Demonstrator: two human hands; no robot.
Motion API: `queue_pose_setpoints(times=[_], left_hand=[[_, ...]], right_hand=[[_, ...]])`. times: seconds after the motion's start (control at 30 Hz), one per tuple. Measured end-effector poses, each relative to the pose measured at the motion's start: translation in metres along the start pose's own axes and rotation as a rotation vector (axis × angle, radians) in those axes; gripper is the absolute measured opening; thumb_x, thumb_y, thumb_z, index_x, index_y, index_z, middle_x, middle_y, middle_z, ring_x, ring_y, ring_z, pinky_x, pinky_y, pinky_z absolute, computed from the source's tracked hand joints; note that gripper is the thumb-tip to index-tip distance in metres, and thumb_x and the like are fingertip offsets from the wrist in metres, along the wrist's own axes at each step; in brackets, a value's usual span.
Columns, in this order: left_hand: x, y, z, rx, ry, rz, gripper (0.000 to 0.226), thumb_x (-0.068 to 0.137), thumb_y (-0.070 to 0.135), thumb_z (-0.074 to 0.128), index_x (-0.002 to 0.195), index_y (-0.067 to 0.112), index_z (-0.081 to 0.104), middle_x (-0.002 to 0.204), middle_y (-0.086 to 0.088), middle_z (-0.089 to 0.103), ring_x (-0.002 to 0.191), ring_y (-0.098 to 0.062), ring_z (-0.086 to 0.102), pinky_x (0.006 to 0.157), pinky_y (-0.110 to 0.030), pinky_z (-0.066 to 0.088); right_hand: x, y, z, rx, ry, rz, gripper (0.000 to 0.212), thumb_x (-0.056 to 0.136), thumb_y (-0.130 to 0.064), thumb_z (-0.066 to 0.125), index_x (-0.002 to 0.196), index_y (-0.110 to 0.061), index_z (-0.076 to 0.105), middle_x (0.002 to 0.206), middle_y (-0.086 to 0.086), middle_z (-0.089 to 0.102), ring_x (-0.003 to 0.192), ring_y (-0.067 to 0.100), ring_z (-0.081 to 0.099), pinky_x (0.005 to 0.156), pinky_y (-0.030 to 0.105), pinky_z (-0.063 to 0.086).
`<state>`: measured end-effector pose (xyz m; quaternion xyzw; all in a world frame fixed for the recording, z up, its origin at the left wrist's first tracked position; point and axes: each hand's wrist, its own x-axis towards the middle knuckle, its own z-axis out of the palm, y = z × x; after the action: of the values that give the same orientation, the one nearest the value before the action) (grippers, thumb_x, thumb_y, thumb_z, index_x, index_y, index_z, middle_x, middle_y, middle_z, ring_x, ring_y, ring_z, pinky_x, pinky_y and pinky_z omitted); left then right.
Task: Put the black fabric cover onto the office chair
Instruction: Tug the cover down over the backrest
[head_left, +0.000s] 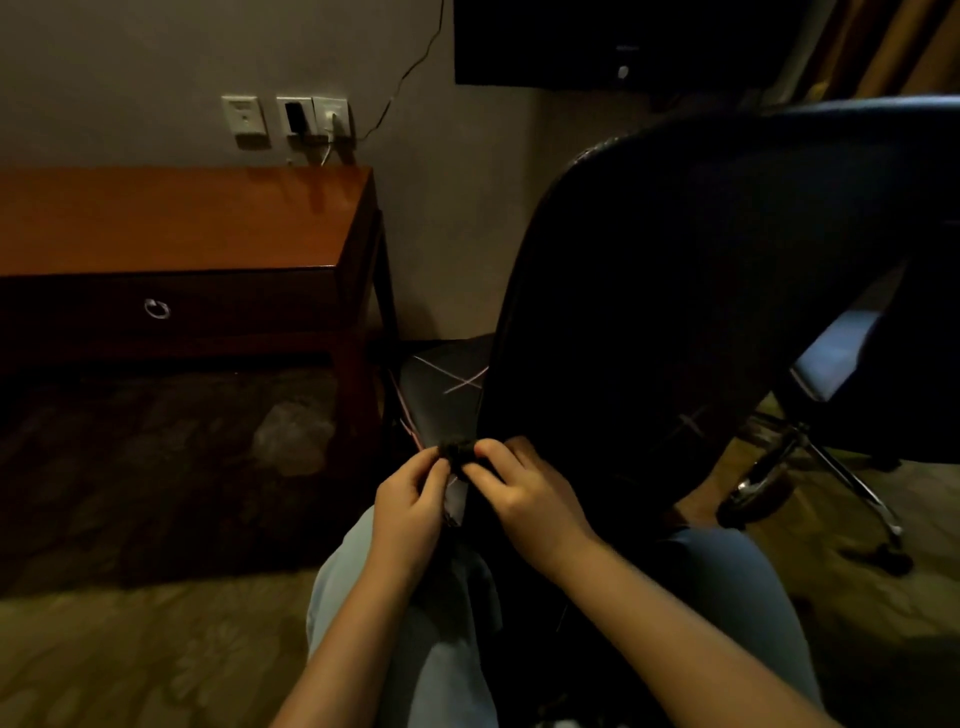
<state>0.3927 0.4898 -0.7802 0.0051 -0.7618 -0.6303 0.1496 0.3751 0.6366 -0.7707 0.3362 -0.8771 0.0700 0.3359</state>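
The office chair (727, 270) is tipped toward me, its dark backrest filling the right half of the view. Black fabric cover (447, 384) with thin pale crossing lines lies over its lower left part. My left hand (410, 499) and my right hand (519, 493) meet at the cover's bottom edge, both pinching a small bunched black piece of it (457, 451) between thumb and fingers. A strip of the fabric hangs down between my hands onto my lap. The chair's chrome base (810, 457) shows at the right.
A reddish wooden desk (182, 223) with a ring-pull drawer stands to the left against the wall, with wall sockets (291, 117) and a cable above it. A dark screen (623, 41) hangs at the top. Patterned carpet (130, 649) covers the floor; my knees in pale jeans are below.
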Motion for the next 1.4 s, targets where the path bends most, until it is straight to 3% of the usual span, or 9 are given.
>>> queue_pose_setpoints(times=[0.1, 0.2, 0.3, 0.5, 0.7, 0.9, 1.07, 1.2, 1.4], left_hand=[[0.000, 0.000, -0.003, 0.014, 0.027, 0.034, 0.026, 0.097, 0.008, 0.051, 0.102, 0.030, 0.066, 0.097, 0.015, 0.070, 0.095, 0.007, 0.062, 0.082, -0.010, 0.046], [0.002, -0.003, -0.006, -0.019, 0.067, 0.012, 0.027, 0.098, 0.005, 0.050, 0.103, 0.025, 0.067, 0.094, 0.022, 0.071, 0.094, 0.006, 0.063, 0.082, -0.010, 0.046], [0.005, -0.009, -0.006, -0.038, 0.068, -0.025, 0.025, 0.099, 0.005, 0.048, 0.108, 0.015, 0.069, 0.100, 0.005, 0.073, 0.100, -0.007, 0.066, 0.089, -0.024, 0.051], [0.005, -0.004, -0.012, -0.015, 0.094, -0.034, 0.030, 0.099, 0.005, 0.047, 0.104, 0.025, 0.068, 0.100, 0.008, 0.071, 0.098, 0.002, 0.064, 0.085, -0.014, 0.049], [0.001, -0.006, -0.023, 0.063, 0.081, -0.035, 0.025, 0.100, 0.010, 0.048, 0.110, 0.021, 0.068, 0.103, 0.010, 0.070, 0.101, 0.001, 0.062, 0.086, -0.019, 0.049], [0.001, -0.005, -0.026, 0.148, 0.036, 0.017, 0.024, 0.097, 0.007, 0.053, 0.113, 0.018, 0.067, 0.105, 0.011, 0.069, 0.102, 0.004, 0.062, 0.081, -0.007, 0.045], [0.000, -0.003, -0.019, 0.165, -0.017, 0.037, 0.026, 0.095, 0.006, 0.055, 0.114, 0.023, 0.064, 0.106, 0.014, 0.067, 0.101, 0.005, 0.061, 0.080, -0.008, 0.047], [0.001, -0.003, -0.014, 0.171, -0.023, 0.057, 0.027, 0.094, 0.004, 0.056, 0.114, 0.022, 0.064, 0.106, 0.012, 0.067, 0.102, 0.003, 0.062, 0.082, -0.010, 0.048], [0.001, 0.000, -0.008, 0.233, 0.014, 0.085, 0.028, 0.094, 0.005, 0.057, 0.112, 0.024, 0.063, 0.105, 0.017, 0.066, 0.100, 0.008, 0.060, 0.083, -0.008, 0.047]], right_hand=[[0.002, 0.005, -0.010, 0.082, 0.032, 0.070, 0.032, 0.089, -0.022, 0.043, 0.101, -0.011, 0.071, 0.106, 0.006, 0.060, 0.089, 0.021, 0.048, 0.055, 0.031, 0.054], [0.022, 0.010, -0.042, 0.103, 0.304, 0.153, 0.029, 0.088, -0.016, 0.051, 0.108, -0.007, 0.071, 0.109, 0.013, 0.061, 0.099, 0.024, 0.049, 0.080, 0.025, 0.049], [0.047, 0.013, -0.069, 0.090, 0.519, 0.234, 0.026, 0.087, -0.007, 0.061, 0.111, -0.002, 0.068, 0.116, 0.013, 0.051, 0.107, 0.027, 0.048, 0.100, 0.015, 0.034], [0.032, -0.002, -0.010, 0.220, 0.289, 0.169, 0.024, 0.095, -0.019, 0.053, 0.106, -0.009, 0.072, 0.105, 0.008, 0.064, 0.095, 0.018, 0.053, 0.072, 0.028, 0.053], [-0.010, -0.008, 0.041, 0.192, 0.059, 0.071, 0.025, 0.084, -0.018, 0.055, 0.100, -0.008, 0.072, 0.099, 0.006, 0.060, 0.087, 0.021, 0.050, 0.048, 0.028, 0.051], [-0.045, 0.022, 0.044, 0.273, 0.099, 0.044, 0.026, 0.085, -0.018, 0.053, 0.108, -0.016, 0.065, 0.111, 0.005, 0.054, 0.097, 0.022, 0.052, 0.069, 0.028, 0.052], [-0.043, 0.045, 0.025, 0.286, 0.470, 0.457, 0.019, 0.086, -0.011, 0.056, 0.104, -0.016, 0.055, 0.111, 0.005, 0.049, 0.100, 0.024, 0.053, 0.087, 0.026, 0.045], [-0.033, 0.034, 0.025, 0.342, 0.586, 0.650, 0.018, 0.086, -0.009, 0.053, 0.104, -0.012, 0.054, 0.112, 0.012, 0.053, 0.101, 0.021, 0.054, 0.093, 0.014, 0.040], [-0.021, -0.004, 0.042, 0.389, 0.477, 0.470, 0.026, 0.078, -0.009, 0.055, 0.104, -0.016, 0.056, 0.109, 0.004, 0.051, 0.096, 0.020, 0.053, 0.085, 0.023, 0.045]])
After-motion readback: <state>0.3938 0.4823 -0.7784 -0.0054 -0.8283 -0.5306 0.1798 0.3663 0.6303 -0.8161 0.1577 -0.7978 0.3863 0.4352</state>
